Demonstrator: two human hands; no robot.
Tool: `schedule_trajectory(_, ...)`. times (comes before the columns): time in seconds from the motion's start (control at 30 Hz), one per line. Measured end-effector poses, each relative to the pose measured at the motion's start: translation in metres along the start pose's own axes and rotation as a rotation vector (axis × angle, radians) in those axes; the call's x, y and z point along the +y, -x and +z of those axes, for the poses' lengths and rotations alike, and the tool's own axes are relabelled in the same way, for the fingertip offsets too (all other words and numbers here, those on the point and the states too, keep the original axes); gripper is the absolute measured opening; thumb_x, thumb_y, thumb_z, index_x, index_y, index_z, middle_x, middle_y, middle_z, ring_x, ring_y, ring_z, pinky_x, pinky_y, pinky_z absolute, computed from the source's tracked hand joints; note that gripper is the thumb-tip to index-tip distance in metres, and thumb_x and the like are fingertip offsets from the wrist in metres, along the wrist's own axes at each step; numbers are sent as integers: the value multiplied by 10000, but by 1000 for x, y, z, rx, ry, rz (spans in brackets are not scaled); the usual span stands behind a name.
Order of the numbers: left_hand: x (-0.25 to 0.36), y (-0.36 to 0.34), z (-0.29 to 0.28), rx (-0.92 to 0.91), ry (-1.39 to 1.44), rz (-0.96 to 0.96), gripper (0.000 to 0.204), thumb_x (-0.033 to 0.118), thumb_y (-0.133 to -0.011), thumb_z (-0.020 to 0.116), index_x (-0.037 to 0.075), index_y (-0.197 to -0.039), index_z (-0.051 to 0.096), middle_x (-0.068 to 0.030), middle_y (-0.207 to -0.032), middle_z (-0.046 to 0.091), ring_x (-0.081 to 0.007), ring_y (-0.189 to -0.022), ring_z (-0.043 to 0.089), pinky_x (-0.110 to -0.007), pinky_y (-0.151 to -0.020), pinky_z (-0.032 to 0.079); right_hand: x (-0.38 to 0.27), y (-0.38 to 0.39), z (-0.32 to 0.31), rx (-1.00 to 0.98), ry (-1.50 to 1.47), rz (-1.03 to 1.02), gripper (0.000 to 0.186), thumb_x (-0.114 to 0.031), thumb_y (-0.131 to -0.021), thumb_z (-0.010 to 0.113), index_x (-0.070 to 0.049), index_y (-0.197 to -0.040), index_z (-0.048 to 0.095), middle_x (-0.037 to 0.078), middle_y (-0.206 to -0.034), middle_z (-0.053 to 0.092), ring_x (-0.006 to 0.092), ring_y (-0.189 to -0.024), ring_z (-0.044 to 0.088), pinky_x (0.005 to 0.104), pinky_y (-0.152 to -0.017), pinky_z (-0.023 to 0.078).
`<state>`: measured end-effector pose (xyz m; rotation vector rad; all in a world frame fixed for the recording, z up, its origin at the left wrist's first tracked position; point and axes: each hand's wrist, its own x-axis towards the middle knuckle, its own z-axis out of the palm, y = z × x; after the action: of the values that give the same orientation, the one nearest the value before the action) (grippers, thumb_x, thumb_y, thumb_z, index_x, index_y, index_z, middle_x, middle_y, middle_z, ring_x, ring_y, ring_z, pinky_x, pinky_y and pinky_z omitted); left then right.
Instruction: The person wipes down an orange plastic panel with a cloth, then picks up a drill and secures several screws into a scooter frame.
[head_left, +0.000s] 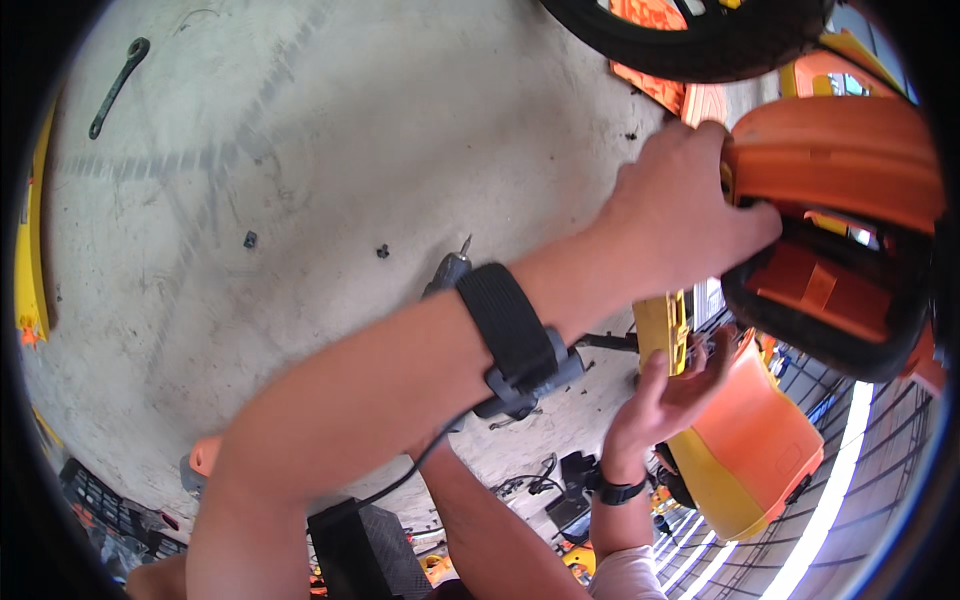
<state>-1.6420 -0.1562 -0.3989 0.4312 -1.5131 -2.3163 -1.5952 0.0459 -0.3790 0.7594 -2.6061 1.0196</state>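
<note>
My left hand (675,200) reaches across to the right, its thumb and fingers closed on the near edge of an orange plastic shell (835,145). Below that edge is a black-rimmed opening (820,340). A black strap (505,320) with a small cabled device (530,385) circles my left wrist. My right forearm (490,530) runs beneath the left arm, which hides the right hand. The nose and bit of a dark power driver (452,268) stick out past the left forearm, in line with the right forearm; its grip is hidden.
Another person's hand (650,410), with a dark wristband, is beside an orange-and-yellow plastic part (750,430). A black wheel (690,45) stands at the far right. On the concrete floor (380,130) lie a wrench (118,88) and small dark pieces (382,251). A dark box (370,550) is near me.
</note>
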Motion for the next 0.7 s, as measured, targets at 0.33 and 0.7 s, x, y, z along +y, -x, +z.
schedule_trajectory(0.33, -17, -6, 1, 225, -507, 581, 402, 197, -704, 758, 5, -979, 537, -134, -809, 596, -328, -736, 620, -401, -595, 519, 22, -52, 47, -109, 108, 49, 734, -208, -737, 817, 34, -1299, 414, 129, -1287, 493, 200, -1182, 470, 334, -1034, 348)
schedule_trajectory(0.7, 11, -5, -10, 39, -515, 424, 328, 163, -732, 702, -21, -939, 527, -192, -730, 632, -371, -657, 655, -427, -566, 526, 40, -64, 35, -139, 24, -160, 392, -184, -1013, 470, 45, -1319, 380, 156, -1271, 510, 222, -1135, 502, 324, -982, 374)
